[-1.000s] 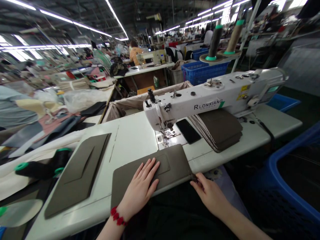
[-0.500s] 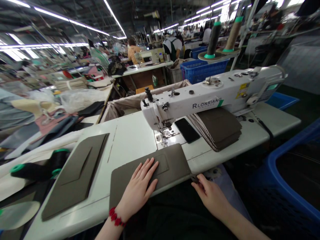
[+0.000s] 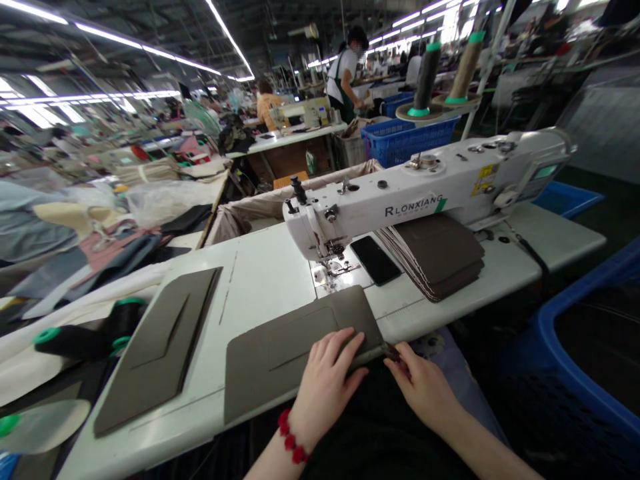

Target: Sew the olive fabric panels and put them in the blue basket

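A grey-brown fabric panel (image 3: pixel 280 353) with a stitched pocket outline lies at the table's front edge, before the sewing machine's needle area. My left hand (image 3: pixel 327 370), wearing a red bracelet, rests on the panel's right part with fingers stretched out. At the panel's near right corner, my right hand (image 3: pixel 425 387) is closed in a pinch; a small dark thing shows at its fingertips, too indistinct to name. The white sewing machine (image 3: pixel 370 207) stands just behind. Its presser foot (image 3: pixel 333 268) is apart from the panel.
Similar panels (image 3: pixel 150 353) lie to the left, and a stack of stitched panels (image 3: pixel 440 257) sits under the machine arm beside a black phone (image 3: pixel 375 260). Black thread cones (image 3: pixel 75 341) lie far left. A blue basket (image 3: pixel 545 333) stands right; a co-worker (image 3: pixel 345 73) stands behind.
My left hand has slid right along the panel, uncovering more of the pocket outline. My right hand stays at the corner. The co-worker behind has straightened up.
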Motion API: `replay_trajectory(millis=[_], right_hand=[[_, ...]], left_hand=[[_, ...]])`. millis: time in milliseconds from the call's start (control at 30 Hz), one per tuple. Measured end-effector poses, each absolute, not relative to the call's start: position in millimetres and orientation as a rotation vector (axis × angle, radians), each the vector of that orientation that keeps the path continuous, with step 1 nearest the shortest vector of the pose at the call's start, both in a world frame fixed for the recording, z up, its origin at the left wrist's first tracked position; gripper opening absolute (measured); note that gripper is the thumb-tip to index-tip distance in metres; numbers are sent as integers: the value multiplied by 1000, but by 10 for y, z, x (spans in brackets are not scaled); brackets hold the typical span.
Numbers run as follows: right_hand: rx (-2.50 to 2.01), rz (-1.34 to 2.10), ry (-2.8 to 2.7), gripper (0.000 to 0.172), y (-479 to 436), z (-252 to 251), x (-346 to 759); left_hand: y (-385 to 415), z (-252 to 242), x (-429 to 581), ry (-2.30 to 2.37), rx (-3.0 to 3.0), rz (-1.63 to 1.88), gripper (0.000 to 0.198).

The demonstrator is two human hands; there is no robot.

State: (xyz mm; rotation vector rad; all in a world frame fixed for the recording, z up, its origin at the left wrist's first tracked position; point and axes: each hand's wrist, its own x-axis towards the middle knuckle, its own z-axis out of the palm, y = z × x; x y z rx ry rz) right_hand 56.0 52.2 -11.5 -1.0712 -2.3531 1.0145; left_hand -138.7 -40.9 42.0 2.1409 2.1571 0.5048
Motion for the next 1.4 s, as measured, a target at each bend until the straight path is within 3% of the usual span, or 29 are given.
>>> replay_trajectory(millis=[200,567,767,900,1067,1167,1233,1333,1400], right_hand=[[-1114,953,-2369,14,560,-81,646],[-1056,983,-2454,14,578,-11,503],[-1153,922,-2480,24,650,-23,564],[-1074,894,-2389,21,679,-22,689],[-800,736,-2546,52,593,-166,720],[-772,671,-2627,60,501,-357,763],[-761,659,-2653,63,454,-497,841],[-720,693,-2664,66,447,-671,997],[-693,736,-2660,64,489,-730,1089]], left_hand=[[-135,250,-1081,2164,2094,695,14],[-140,320,-1074,2076,1884,886,10],[-253,495,-1229,1864,1929,818,11],[-427,634,-1795,1960,1901,723,20],[-667,515,-2484,2414,1811,414,73],[-829,482,-2597,2504,1732,328,88],[-930,532,-2577,2531,1633,376,80],[-1063,705,-2565,2390,1481,503,41],[-1150,880,-2680,2251,1351,574,31]])
